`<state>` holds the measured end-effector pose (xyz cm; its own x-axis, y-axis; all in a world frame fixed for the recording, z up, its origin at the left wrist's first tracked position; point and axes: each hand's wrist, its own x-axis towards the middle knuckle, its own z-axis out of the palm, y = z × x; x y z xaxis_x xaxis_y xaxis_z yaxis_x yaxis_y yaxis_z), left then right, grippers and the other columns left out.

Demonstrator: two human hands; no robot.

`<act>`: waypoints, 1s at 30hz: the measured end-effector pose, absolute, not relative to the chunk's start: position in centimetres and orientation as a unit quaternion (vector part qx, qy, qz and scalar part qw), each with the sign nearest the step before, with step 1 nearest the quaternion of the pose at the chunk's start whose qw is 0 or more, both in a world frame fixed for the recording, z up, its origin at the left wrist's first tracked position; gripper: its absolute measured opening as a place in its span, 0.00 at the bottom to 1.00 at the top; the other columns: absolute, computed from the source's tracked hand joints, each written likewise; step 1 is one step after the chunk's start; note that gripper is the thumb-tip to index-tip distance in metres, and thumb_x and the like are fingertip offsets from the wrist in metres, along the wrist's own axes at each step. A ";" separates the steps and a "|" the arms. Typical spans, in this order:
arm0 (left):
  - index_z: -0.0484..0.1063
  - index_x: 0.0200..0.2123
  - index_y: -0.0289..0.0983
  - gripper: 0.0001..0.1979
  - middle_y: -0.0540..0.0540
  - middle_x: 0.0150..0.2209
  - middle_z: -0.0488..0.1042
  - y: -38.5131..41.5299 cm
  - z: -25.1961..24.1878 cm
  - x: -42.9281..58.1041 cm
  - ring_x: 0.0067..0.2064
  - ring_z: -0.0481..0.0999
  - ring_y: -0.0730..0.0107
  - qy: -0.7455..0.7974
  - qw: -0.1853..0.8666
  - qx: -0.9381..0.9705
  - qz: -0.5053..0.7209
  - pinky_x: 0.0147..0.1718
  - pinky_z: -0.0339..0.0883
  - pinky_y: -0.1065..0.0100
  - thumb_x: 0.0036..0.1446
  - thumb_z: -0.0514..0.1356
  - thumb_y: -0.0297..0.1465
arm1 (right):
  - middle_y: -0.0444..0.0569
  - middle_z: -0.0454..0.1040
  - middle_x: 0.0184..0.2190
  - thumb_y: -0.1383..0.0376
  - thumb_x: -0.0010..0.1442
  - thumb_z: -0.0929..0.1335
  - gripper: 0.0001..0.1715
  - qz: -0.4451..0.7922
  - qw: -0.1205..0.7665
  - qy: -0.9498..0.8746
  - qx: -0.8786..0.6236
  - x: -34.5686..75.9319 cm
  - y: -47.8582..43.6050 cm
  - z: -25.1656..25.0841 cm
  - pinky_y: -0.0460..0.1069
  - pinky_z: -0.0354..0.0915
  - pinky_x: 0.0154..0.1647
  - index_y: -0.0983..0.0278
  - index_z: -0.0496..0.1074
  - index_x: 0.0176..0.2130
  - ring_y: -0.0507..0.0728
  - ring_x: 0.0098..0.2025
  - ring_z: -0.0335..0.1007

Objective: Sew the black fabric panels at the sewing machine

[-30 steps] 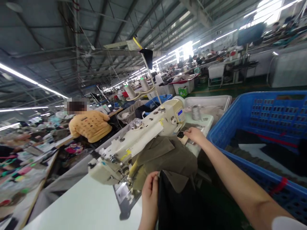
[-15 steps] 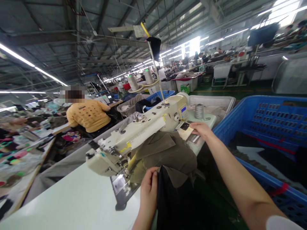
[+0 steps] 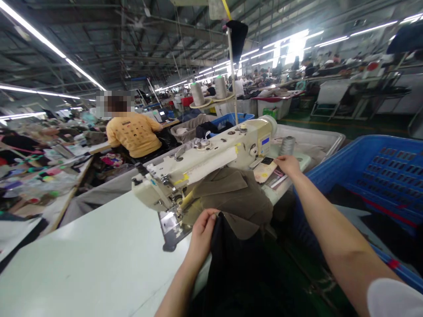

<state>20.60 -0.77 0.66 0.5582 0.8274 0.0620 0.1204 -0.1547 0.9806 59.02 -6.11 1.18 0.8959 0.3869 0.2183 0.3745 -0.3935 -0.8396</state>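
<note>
Cloth (image 3: 231, 259), dark and long, is hanging low in the middle of the frame, and my left hand (image 3: 202, 232) is pinching its top edge shut. My right hand (image 3: 288, 165) is reaching far up and right, fingers loosely bent, touching a card (image 3: 264, 171) beside the machine (image 3: 205, 165). The left is nearer the cloth. The table (image 3: 92, 264) at lower left is giving room; the blue bin (image 3: 370, 176) is crowding the right.
</note>
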 end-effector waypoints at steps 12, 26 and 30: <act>0.73 0.31 0.36 0.09 0.54 0.22 0.66 -4.6 7.4 16.6 0.24 0.63 0.76 0.395 0.597 0.619 0.324 0.24 0.57 0.75 0.53 0.60 0.36 | 0.58 0.63 0.66 0.58 0.56 0.73 0.49 0.119 0.475 -0.674 -0.552 37.4 -13.1 5.4 0.64 0.64 0.64 0.59 0.53 0.70 0.65 0.65 0.64; 0.75 0.40 0.31 0.21 0.40 0.33 0.80 -5.9 3.4 7.6 0.38 0.83 0.58 0.402 0.809 0.266 0.336 0.40 0.77 0.61 0.63 0.57 0.46 | 0.52 0.82 0.35 0.50 0.59 0.70 0.19 0.356 0.573 -0.481 -0.560 29.5 -12.1 0.2 0.55 0.75 0.42 0.62 0.79 0.38 0.62 0.39 0.79; 0.76 0.44 0.31 0.25 0.38 0.37 0.82 -7.2 2.8 6.7 0.45 0.83 0.52 0.375 0.823 0.244 0.349 0.48 0.76 0.58 0.61 0.60 0.49 | 0.49 0.81 0.29 0.51 0.54 0.71 0.19 0.394 0.553 -0.430 -0.596 29.6 -11.7 -0.4 0.53 0.73 0.34 0.62 0.78 0.38 0.60 0.32 0.78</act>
